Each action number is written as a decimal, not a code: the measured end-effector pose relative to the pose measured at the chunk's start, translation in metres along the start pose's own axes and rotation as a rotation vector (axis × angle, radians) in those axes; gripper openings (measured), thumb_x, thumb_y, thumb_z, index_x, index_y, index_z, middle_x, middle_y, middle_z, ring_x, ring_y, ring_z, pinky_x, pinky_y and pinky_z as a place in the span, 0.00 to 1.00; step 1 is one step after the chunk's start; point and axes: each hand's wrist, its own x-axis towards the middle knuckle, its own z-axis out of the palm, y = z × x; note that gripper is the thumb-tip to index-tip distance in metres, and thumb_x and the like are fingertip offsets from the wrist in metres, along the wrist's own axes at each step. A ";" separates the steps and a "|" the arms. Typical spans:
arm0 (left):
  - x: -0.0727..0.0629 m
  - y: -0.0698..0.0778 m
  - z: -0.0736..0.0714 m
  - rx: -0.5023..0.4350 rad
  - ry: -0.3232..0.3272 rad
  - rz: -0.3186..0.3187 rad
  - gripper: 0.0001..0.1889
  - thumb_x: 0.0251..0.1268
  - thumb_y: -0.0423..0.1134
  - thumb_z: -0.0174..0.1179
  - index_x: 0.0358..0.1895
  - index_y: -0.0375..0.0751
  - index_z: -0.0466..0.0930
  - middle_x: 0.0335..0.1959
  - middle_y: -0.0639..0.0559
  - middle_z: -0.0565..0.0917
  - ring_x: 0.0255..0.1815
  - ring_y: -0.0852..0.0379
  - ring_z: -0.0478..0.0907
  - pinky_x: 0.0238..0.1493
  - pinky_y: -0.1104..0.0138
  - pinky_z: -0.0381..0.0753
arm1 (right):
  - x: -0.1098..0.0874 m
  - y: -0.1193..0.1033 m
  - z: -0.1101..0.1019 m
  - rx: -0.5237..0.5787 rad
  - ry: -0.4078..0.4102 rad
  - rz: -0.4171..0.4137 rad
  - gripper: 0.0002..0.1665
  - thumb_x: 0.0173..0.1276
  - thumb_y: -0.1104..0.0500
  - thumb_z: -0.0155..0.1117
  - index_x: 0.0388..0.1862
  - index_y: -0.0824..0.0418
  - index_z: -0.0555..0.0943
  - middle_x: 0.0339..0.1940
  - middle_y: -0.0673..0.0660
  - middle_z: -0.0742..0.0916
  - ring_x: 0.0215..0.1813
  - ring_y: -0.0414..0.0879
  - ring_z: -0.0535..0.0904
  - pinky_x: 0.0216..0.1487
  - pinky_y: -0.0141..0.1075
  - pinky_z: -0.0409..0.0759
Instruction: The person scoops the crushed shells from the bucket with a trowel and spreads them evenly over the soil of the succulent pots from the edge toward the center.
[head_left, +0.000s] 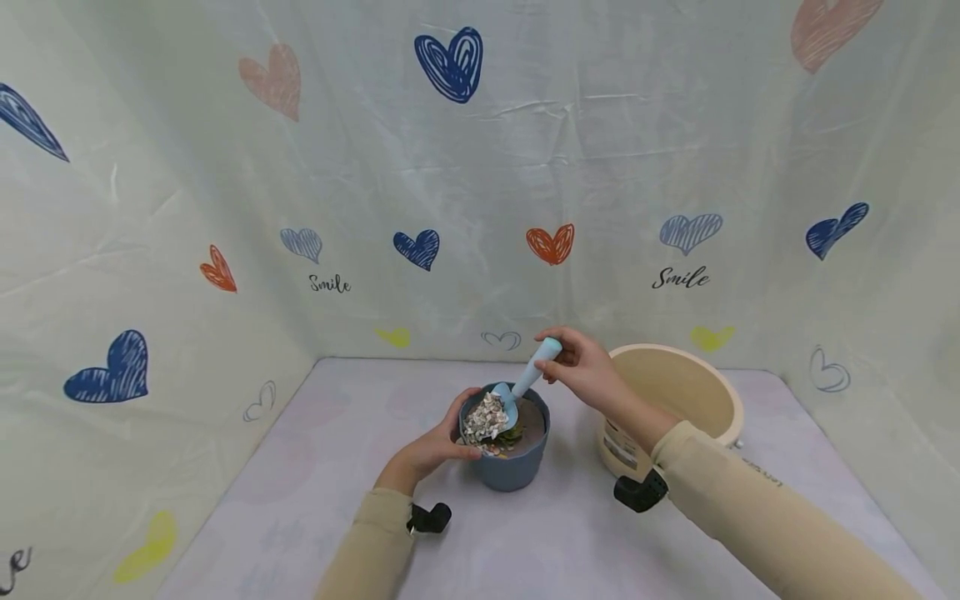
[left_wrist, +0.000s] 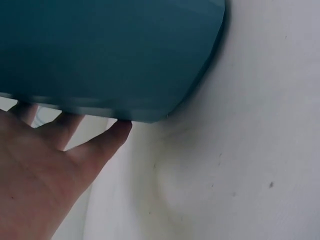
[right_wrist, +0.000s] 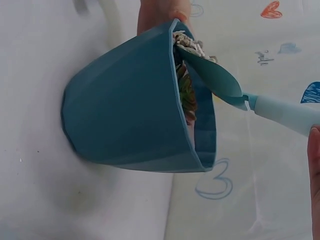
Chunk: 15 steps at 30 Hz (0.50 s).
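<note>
A blue flowerpot [head_left: 508, 473] stands upright on the table, with a small succulent [right_wrist: 186, 97] and brownish soil [head_left: 532, 425] inside. My left hand [head_left: 426, 457] holds the pot by its left side, thumb near the front rim and fingers around the far side; the left wrist view has fingertips against the pot wall. Between the thumb and fingers of my right hand [head_left: 585, 371] is the pale handle of a small light-blue shovel [head_left: 529, 377]. Its blade tilts down into the pot, against pale, flaky granules [head_left: 486, 418] heaped on the left part. These granules partly cover the plant.
A large cream bucket [head_left: 723, 396] stands right of the pot, partly behind my right forearm. The table [head_left: 300, 500] has a pale cover. Behind it and on both sides hangs a white curtain [head_left: 480, 167] printed with hearts.
</note>
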 end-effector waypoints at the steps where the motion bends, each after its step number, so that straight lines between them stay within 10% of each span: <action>1: 0.000 -0.001 0.001 -0.001 0.006 0.002 0.56 0.52 0.41 0.74 0.78 0.58 0.40 0.79 0.43 0.37 0.77 0.39 0.30 0.70 0.41 0.35 | 0.000 0.000 0.000 -0.002 0.000 0.004 0.21 0.67 0.66 0.66 0.59 0.64 0.76 0.38 0.60 0.83 0.34 0.50 0.82 0.36 0.39 0.83; 15: -0.005 -0.001 0.018 -0.009 0.110 -0.012 0.54 0.53 0.38 0.72 0.77 0.60 0.42 0.79 0.44 0.36 0.77 0.38 0.28 0.69 0.39 0.33 | 0.001 -0.008 0.001 -0.029 -0.005 0.021 0.22 0.67 0.64 0.66 0.60 0.60 0.77 0.37 0.59 0.83 0.36 0.58 0.81 0.33 0.39 0.81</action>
